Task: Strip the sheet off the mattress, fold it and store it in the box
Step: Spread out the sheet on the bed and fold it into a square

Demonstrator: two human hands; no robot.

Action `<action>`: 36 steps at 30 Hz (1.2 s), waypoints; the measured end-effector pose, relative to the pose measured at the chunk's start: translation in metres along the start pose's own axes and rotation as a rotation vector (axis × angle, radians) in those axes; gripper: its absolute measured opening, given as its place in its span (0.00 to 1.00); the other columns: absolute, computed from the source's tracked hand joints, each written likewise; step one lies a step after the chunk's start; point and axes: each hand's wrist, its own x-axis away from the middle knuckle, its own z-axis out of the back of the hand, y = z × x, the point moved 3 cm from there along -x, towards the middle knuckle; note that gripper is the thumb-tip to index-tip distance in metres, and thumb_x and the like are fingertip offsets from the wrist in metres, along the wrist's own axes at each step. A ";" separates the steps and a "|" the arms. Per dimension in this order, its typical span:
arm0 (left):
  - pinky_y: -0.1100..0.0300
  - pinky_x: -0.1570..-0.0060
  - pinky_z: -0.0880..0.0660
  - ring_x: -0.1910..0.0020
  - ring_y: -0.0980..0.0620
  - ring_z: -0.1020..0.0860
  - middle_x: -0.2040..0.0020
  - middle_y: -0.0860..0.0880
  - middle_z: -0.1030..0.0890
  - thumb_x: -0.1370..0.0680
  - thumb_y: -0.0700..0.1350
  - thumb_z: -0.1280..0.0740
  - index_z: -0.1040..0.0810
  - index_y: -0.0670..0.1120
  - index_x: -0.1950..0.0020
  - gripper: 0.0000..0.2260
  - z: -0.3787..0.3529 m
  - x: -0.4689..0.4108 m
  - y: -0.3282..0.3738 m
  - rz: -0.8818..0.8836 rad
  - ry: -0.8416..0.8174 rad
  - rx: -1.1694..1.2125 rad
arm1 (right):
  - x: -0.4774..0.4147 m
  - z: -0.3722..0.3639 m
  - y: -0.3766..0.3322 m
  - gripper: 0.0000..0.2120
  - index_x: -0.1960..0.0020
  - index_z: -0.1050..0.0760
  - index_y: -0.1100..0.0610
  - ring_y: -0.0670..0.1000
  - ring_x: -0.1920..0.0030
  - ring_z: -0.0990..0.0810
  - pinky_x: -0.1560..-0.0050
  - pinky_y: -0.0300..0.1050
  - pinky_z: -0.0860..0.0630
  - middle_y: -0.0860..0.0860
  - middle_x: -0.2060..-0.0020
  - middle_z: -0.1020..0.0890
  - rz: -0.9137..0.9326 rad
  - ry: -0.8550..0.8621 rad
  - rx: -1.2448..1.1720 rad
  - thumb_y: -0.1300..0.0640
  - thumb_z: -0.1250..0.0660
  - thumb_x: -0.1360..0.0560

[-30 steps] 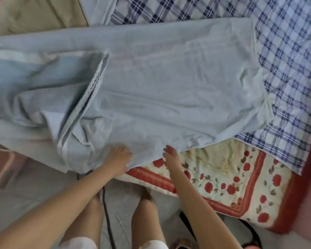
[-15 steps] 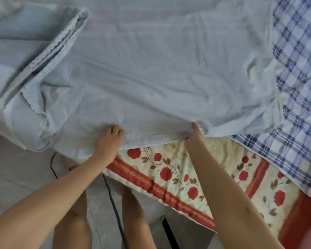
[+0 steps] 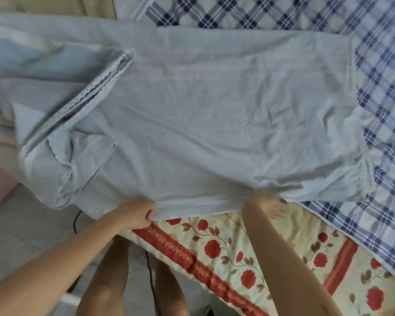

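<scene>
One pale blue sheet (image 3: pixel 214 115) lies spread across the bed, already off the mattress (image 3: pixel 226 254) and partly folded, long axis running left to right in the head view, near edge along the bed's front side. Left hand (image 3: pixel 138 214) is clamped on that near edge, fingers curled around the hem. Right hand (image 3: pixel 268 205) sits at the same edge further right, thumb and fingers pinched into a bunch of cloth (grip partly hidden under the fabric). Both hands are on the near edge, well apart, with the body of the sheet lying away from them toward the far side. Left end is a loose heap of layered folds (image 3: pixel 78 99), overhanging the bed side. Likely next: carry the near edge over to the far edge, halving the width. Count: one sheet, one plaid blanket (image 3: pixel 385 99) under it at right, two hands, no box in view.
</scene>
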 end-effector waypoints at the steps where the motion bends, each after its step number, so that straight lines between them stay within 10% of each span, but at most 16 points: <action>1: 0.65 0.62 0.32 0.61 0.56 0.27 0.59 0.54 0.27 0.23 0.45 0.38 0.31 0.51 0.59 0.06 0.012 0.001 -0.007 -0.009 0.013 0.116 | 0.010 -0.001 -0.021 0.23 0.33 0.37 0.64 0.60 0.38 0.31 0.38 0.49 0.36 0.59 0.37 0.33 0.121 0.110 -0.082 0.62 0.36 0.25; 6: 0.54 0.54 0.28 0.52 0.47 0.26 0.50 0.45 0.24 0.27 0.48 0.41 0.25 0.43 0.50 0.13 0.117 -0.016 -0.056 -0.106 0.851 0.206 | 0.059 -0.054 -0.138 0.17 0.36 0.30 0.58 0.57 0.41 0.30 0.43 0.46 0.36 0.56 0.41 0.26 0.949 -0.205 -0.025 0.62 0.35 0.24; 10: 0.44 0.42 0.31 0.36 0.42 0.30 0.35 0.40 0.28 0.28 0.52 0.42 0.27 0.42 0.38 0.22 0.207 -0.067 -0.096 0.025 0.990 0.133 | 0.085 -0.122 -0.255 0.26 0.26 0.40 0.53 0.55 0.30 0.37 0.34 0.52 0.36 0.52 0.29 0.34 1.370 -0.444 0.373 0.53 0.37 0.21; 17: 0.33 0.32 0.58 0.25 0.35 0.53 0.24 0.38 0.47 0.27 0.46 0.32 0.28 0.49 0.34 0.21 0.309 -0.102 -0.170 0.506 1.060 0.073 | 0.087 -0.203 -0.367 0.14 0.41 0.27 0.55 0.56 0.39 0.30 0.43 0.50 0.33 0.52 0.40 0.28 1.334 -0.416 0.547 0.52 0.34 0.24; 23: 0.37 0.34 0.49 0.28 0.45 0.36 0.26 0.43 0.35 0.38 0.45 0.23 0.25 0.45 0.39 0.28 0.312 -0.125 -0.152 0.012 1.038 -0.355 | 0.086 -0.205 -0.376 0.06 0.50 0.25 0.57 0.55 0.49 0.27 0.48 0.50 0.37 0.51 0.50 0.24 1.668 -0.342 0.604 0.56 0.39 0.22; 31: 0.52 0.54 0.45 0.53 0.43 0.22 0.51 0.46 0.19 0.33 0.43 0.25 0.34 0.47 0.36 0.29 0.347 -0.144 -0.154 0.205 1.068 -0.189 | 0.081 -0.208 -0.402 0.03 0.52 0.29 0.56 0.58 0.50 0.25 0.40 0.56 0.34 0.54 0.50 0.24 1.599 -0.249 0.563 0.58 0.40 0.21; 36: 0.53 0.53 0.44 0.57 0.44 0.23 0.56 0.46 0.20 0.26 0.39 0.33 0.22 0.46 0.53 0.04 0.373 -0.146 -0.162 0.236 0.987 -0.298 | 0.080 -0.216 -0.396 0.03 0.51 0.31 0.59 0.56 0.57 0.29 0.58 0.47 0.37 0.56 0.51 0.27 1.511 -0.352 0.408 0.61 0.42 0.20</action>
